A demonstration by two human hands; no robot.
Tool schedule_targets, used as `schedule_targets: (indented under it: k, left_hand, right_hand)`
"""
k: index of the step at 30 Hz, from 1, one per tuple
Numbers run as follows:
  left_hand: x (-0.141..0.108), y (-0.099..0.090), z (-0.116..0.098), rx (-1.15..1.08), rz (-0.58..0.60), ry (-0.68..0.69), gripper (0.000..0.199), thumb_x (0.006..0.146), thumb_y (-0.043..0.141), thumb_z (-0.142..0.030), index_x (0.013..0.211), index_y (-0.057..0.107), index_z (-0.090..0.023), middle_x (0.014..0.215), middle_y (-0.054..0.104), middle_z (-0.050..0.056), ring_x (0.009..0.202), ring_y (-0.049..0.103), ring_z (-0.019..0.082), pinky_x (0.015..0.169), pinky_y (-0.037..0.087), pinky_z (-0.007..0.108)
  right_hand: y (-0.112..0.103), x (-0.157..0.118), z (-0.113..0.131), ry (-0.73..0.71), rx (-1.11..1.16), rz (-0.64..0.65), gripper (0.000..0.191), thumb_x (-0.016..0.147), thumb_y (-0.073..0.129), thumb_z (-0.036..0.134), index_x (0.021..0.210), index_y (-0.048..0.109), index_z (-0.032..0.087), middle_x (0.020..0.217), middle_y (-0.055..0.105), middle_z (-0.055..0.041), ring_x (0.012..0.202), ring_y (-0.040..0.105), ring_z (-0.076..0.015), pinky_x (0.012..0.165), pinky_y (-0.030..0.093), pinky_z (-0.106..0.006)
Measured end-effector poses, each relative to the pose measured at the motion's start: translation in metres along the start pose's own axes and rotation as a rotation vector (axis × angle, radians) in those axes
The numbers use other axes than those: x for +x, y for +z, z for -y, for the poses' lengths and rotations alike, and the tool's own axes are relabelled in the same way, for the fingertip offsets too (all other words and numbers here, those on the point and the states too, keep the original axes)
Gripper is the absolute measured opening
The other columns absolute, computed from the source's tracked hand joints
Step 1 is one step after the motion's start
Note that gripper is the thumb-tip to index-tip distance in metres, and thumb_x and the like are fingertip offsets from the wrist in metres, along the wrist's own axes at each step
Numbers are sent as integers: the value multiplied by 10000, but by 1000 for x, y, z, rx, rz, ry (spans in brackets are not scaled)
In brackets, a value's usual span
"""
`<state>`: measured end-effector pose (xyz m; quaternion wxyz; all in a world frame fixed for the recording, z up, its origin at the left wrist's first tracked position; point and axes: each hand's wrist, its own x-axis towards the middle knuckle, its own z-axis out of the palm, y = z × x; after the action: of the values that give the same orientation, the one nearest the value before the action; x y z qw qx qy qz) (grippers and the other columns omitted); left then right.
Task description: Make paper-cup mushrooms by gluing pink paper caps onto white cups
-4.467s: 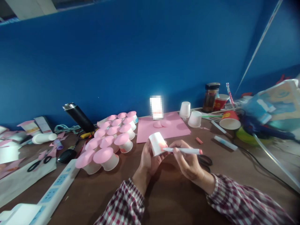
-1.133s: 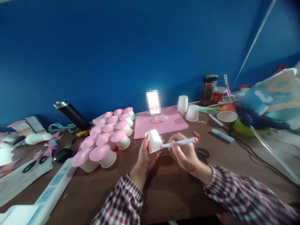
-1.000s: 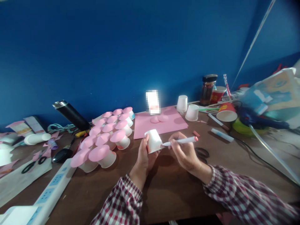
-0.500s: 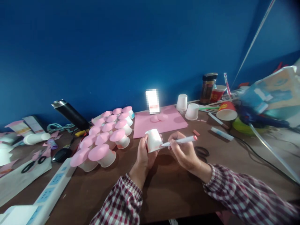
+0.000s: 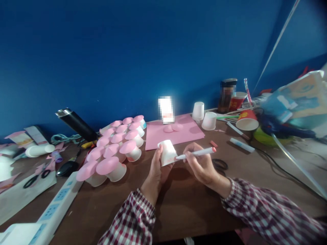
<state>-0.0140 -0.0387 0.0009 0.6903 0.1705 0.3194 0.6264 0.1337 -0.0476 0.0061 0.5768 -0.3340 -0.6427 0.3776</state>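
Observation:
My left hand (image 5: 156,169) is closed around a white paper cup (image 5: 167,153), held tilted above the table in front of me. Faint reddish marks show low on its side. Between the fingers and thumb of my right hand (image 5: 200,166) is a white marker (image 5: 198,153) with a red end; its tip points left and meets the cup's side near the lower edge. Behind the cup lies a pink paper sheet (image 5: 153,137) with small pink paper discs (image 5: 176,127) on it. Two upside-down white cups (image 5: 209,121) stand to the right of that sheet.
Several cups topped with pink discs (image 5: 111,165) stand in rows on the left. A power strip (image 5: 57,200), mouse (image 5: 67,168) and black flask (image 5: 76,124) are further left. Dark-handled scissors (image 5: 220,164), a loose marker (image 5: 242,145) and a red paper cup (image 5: 247,120) lie right.
The cup has turned slightly in my left hand, and more reddish marking now shows near the marker tip. Both hands stay in nearly the same place.

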Motion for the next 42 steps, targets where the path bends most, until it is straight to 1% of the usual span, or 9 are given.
schedule_targets:
  k: [6, 10, 16, 21, 24, 30, 32, 35, 42]
  left_hand:
    - [0, 2, 0, -6, 5, 25, 225, 801, 658, -354, 853, 592, -145, 717, 590, 16, 657, 579, 134, 628, 499, 265]
    - [1, 4, 0, 11, -12, 35, 254, 778, 660, -359, 877, 599, -133, 758, 616, 32, 675, 588, 142, 608, 486, 251]
    - [1, 3, -1, 24, -8, 22, 287, 803, 581, -366, 929, 629, -112, 826, 658, 75, 746, 625, 185, 677, 517, 297]
    - [0, 2, -2, 34, -14, -5, 356, 831, 514, -389, 952, 653, -84, 834, 673, 101, 738, 636, 192, 649, 517, 283]
    - [0, 2, -2, 41, -21, -9, 357, 840, 495, -379, 947, 660, -81, 837, 676, 106, 738, 638, 191, 646, 518, 282]
    - [3, -1, 0, 39, 4, -11, 375, 829, 580, -446, 922, 655, -91, 814, 666, 95, 728, 624, 174, 659, 523, 277]
    - [3, -2, 1, 49, 6, -12, 369, 815, 617, -453, 931, 649, -105, 834, 664, 91, 747, 625, 173, 667, 524, 274]
    - [3, -3, 2, 52, 1, -14, 342, 781, 674, -434, 911, 633, -120, 836, 652, 75, 750, 621, 165, 670, 520, 267]
    - [3, -1, 4, 26, 37, 21, 269, 769, 703, -379, 800, 561, -153, 707, 567, -2, 638, 556, 113, 632, 486, 241]
  right_hand:
    - [1, 0, 0, 3, 3, -33, 171, 931, 478, 253, 776, 521, 193, 627, 505, 23, 557, 460, -112, 527, 372, -232]
    - [1, 0, 1, 8, 5, 4, 165, 925, 483, 248, 774, 521, 194, 635, 512, 21, 564, 463, -115, 525, 368, -234]
    - [0, 1, -1, -9, -17, -41, 175, 925, 478, 239, 761, 521, 196, 626, 504, 23, 568, 462, -116, 538, 372, -239]
    - [0, 1, -1, -13, -26, 22, 148, 914, 481, 221, 775, 522, 194, 657, 526, 15, 571, 469, -115, 536, 372, -241]
    - [1, 1, -1, -12, -50, -11, 154, 914, 482, 219, 768, 522, 192, 648, 516, 17, 561, 457, -112, 527, 363, -241]
    - [2, 2, 0, -7, -6, 25, 147, 913, 475, 216, 775, 521, 193, 660, 525, 14, 584, 475, -117, 543, 380, -240]
    - [2, 2, 1, -6, -17, 14, 142, 908, 482, 213, 773, 521, 192, 664, 523, 15, 584, 469, -114, 542, 376, -235]
    - [2, 2, 2, 7, -28, -5, 151, 910, 485, 218, 766, 519, 190, 650, 514, 20, 563, 447, -106, 525, 362, -228]
    - [2, 1, 4, -15, -10, 23, 125, 902, 487, 215, 785, 524, 191, 674, 537, 9, 601, 499, -122, 558, 400, -237]
